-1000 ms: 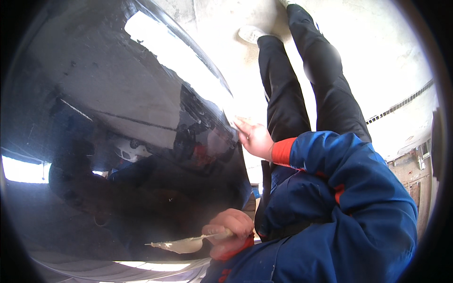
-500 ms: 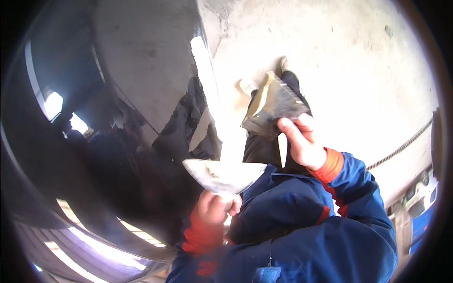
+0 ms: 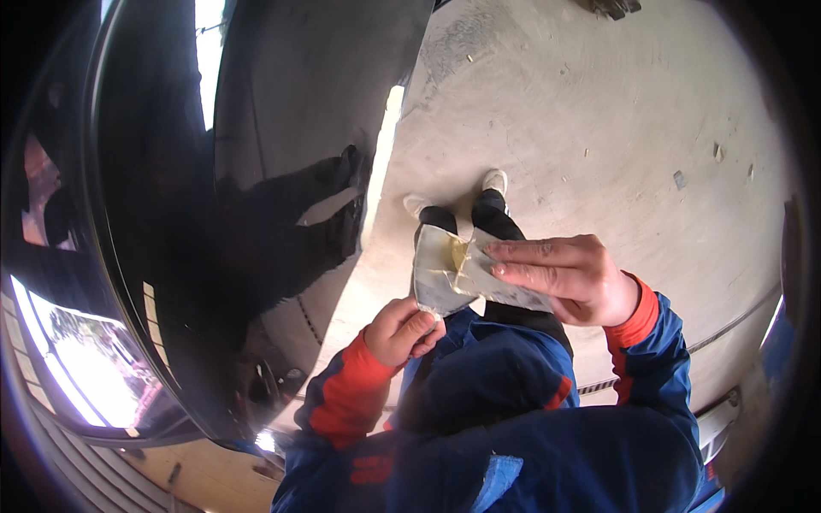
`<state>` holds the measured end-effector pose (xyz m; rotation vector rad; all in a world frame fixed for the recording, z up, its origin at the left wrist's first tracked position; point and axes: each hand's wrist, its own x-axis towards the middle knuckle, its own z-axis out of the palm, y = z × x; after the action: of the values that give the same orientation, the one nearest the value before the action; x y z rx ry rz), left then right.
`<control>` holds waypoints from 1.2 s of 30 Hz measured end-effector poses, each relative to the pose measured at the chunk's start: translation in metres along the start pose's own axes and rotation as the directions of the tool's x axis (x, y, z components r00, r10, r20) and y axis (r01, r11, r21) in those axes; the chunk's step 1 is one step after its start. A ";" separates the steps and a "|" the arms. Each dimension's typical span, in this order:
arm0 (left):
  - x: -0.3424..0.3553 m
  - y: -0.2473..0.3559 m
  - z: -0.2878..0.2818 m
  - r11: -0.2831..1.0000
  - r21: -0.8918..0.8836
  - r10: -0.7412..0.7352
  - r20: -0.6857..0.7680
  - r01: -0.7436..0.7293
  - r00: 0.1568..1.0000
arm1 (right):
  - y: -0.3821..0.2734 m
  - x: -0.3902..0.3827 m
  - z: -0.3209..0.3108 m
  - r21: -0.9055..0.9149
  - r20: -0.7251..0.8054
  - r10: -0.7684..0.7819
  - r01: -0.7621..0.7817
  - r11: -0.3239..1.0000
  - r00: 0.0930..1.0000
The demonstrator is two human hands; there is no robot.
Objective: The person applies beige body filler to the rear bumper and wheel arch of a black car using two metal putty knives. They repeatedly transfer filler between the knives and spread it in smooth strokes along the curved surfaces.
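My left hand (image 3: 395, 333) is closed on the narrow end of a grey putty spreader (image 3: 433, 284), whose wide blade points away from me. In my right hand (image 3: 583, 278) is a second putty spreader (image 3: 505, 291), pale grey and smeared. Two fingers of that hand lie stretched along its face, and the thumb is hidden below. The two blades meet and overlap in front of my body. A dab of pale yellow putty (image 3: 459, 251) sits where they touch.
A glossy black car panel (image 3: 282, 171) fills the left side, reflecting my legs and bright windows. My shoes (image 3: 494, 181) stand on a dusty concrete floor (image 3: 616, 120) with small scraps (image 3: 680, 179) on it. A dark rope-like line (image 3: 727, 329) runs across the floor at right.
The two spreaders, apart before, now meet. My right hand has come down and turned, its fingers now flat on its spreader. My left spreader has tilted up. The view has shifted.
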<state>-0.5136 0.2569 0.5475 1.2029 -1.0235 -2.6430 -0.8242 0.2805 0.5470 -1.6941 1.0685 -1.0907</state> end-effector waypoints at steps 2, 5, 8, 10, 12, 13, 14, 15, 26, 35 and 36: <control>-0.008 -0.013 0.002 0.996 -0.094 -0.013 -0.004 0.013 1.000 | -0.001 -0.010 0.001 -0.024 0.068 0.073 -0.071 0.997 0.995; -0.016 -0.035 -0.005 0.982 -0.187 0.032 0.045 -0.023 0.998 | 0.017 -0.033 0.022 -0.075 0.260 0.208 -0.195 0.978 0.943; -0.028 -0.062 -0.003 0.969 -0.172 0.201 0.145 -0.175 0.969 | 0.033 -0.076 0.067 -0.183 0.401 0.389 -0.343 0.921 0.829; -0.032 -0.085 -0.007 0.969 -0.158 0.220 0.181 -0.192 0.959 | 0.048 -0.111 0.099 -0.163 0.218 0.534 -0.509 0.845 0.817; -0.037 -0.114 -0.016 0.965 -0.200 0.210 0.185 -0.172 0.960 | 0.068 -0.145 0.126 -0.188 0.125 0.631 -0.606 0.773 0.766; -0.038 -0.131 -0.023 0.967 -0.181 0.210 0.161 -0.181 0.964 | 0.083 -0.155 0.147 -0.070 0.068 0.655 -0.652 0.755 0.752; -0.043 -0.151 -0.027 0.968 -0.177 0.198 0.115 -0.176 0.973 | 0.095 -0.167 0.164 0.031 0.031 0.770 -0.770 0.637 0.638; -0.050 -0.170 -0.029 0.971 -0.183 0.178 0.114 -0.156 0.977 | 0.105 -0.176 0.179 0.216 0.008 0.759 -0.742 0.635 0.652; -0.026 -0.338 -0.065 0.885 -0.306 0.270 -0.279 -0.351 0.922 | 0.252 -0.146 0.283 -0.023 0.012 0.538 -0.538 0.843 0.843; 0.052 -0.463 -0.151 0.751 -0.225 0.564 -0.269 -0.620 0.781 | 0.300 -0.080 0.328 -0.233 0.088 -0.266 0.280 0.931 0.960; 0.057 -0.473 -0.166 0.768 -0.169 0.562 -0.285 -0.618 0.777 | 0.301 -0.065 0.333 -0.229 0.122 -0.397 0.414 0.881 0.910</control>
<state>-0.3414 0.5160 0.1507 0.8900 -0.8165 -2.0139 -0.5911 0.3189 0.1599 -2.2164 0.8505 -1.1768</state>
